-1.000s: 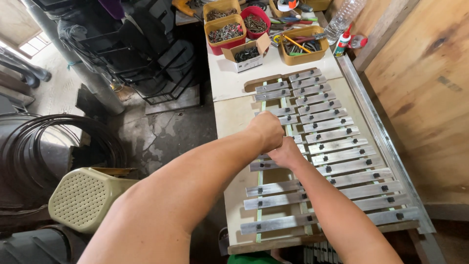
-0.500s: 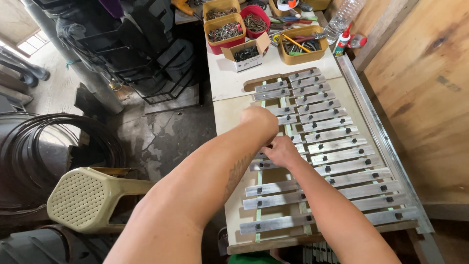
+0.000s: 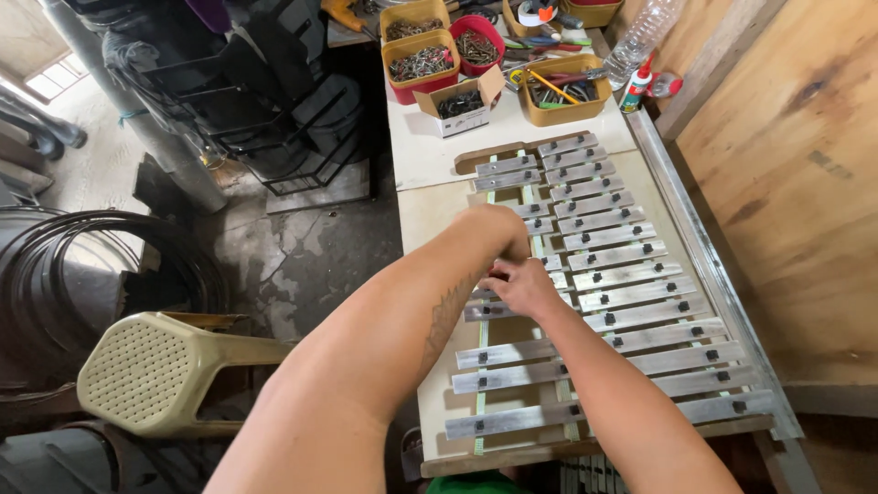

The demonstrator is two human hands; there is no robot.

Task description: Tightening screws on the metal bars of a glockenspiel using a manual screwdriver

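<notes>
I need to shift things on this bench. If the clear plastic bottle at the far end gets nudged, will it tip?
Probably. The clear plastic bottle stands tall and narrow, so a high push could topple it. It looks nearly empty, hence light. Once down, its round body would likely roll toward the yellow tray.

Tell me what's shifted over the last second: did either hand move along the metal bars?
Little moved. The left hand slid slightly up the rows of metal bars, away from the person; the right hand stayed at the bars' left ends just below it. Neither visibly took hold of or let go of anything. Bars, table and parts bins lie as before.
</notes>
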